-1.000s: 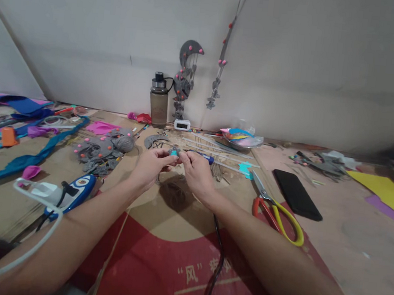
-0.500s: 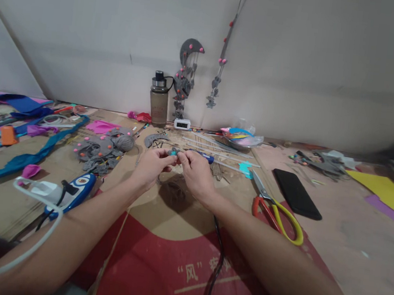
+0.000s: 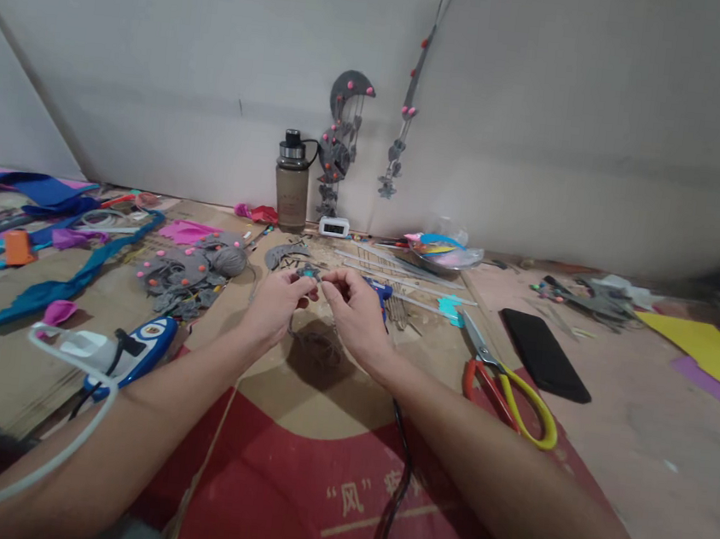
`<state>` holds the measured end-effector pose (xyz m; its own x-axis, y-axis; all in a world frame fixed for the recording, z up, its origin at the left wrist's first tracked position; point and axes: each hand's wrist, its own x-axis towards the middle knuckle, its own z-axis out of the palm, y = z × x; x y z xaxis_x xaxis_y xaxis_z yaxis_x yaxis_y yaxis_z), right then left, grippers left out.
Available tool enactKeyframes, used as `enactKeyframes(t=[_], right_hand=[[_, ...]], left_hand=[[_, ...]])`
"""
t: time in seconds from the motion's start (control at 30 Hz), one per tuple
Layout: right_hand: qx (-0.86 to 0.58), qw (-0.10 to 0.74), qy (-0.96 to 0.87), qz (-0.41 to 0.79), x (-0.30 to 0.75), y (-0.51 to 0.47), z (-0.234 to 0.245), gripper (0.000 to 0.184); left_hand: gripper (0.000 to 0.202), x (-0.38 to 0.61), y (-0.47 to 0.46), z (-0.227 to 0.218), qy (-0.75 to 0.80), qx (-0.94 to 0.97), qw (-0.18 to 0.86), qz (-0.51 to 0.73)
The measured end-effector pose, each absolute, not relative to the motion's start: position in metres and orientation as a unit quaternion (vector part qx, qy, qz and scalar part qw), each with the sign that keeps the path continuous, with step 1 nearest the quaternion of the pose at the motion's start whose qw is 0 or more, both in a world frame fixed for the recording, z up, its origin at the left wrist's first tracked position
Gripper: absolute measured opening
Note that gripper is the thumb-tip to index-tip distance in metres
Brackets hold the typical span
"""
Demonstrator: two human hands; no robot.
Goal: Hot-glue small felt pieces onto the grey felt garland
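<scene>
In front of me, my left hand (image 3: 280,302) pinches a small grey felt piece with a teal bead or pompom (image 3: 309,272) on it. My right hand (image 3: 355,312) is closed just beside it, thumb against fingers; a thin strand seems to run to its fingertips, too small to be sure. Below both hands lies a loose tangle of grey yarn (image 3: 319,348) on the cardboard. Partly hidden behind my right hand is a blue glue gun (image 3: 381,290), and a black cord (image 3: 402,463) runs out from under that forearm.
Scissors (image 3: 503,379) and a black phone (image 3: 544,355) lie to the right. A bottle (image 3: 292,189) and a small clock (image 3: 333,227) stand by the wall, where grey felt hangings (image 3: 335,151) hang. Grey felt pieces with pompoms (image 3: 179,272) and a blue power strip (image 3: 149,346) lie left.
My fingertips have drawn slightly apart. The small felt piece has shifted a little left with my left hand, and my right fingers have tilted upward.
</scene>
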<state>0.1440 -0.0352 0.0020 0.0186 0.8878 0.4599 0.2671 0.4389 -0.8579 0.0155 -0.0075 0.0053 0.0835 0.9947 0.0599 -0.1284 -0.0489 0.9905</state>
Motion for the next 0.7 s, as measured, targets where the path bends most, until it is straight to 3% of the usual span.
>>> enactKeyframes(t=[0.43,0.53,0.7], right_hand=[[-0.510,0.523,-0.604,0.319,0.159,-0.019,0.006,0.017],[-0.505,0.506,-0.628,0.308,0.161,-0.018,0.004,0.017],[-0.492,0.463,-0.685,0.272,0.161,-0.022,0.006,0.012]], left_hand=[[0.020,0.006,-0.008,0.016,0.398,0.575,0.586,0.409],[0.024,0.000,-0.004,0.019,0.410,0.624,0.534,0.398],[0.033,-0.006,-0.003,0.028,0.453,0.734,0.341,0.374]])
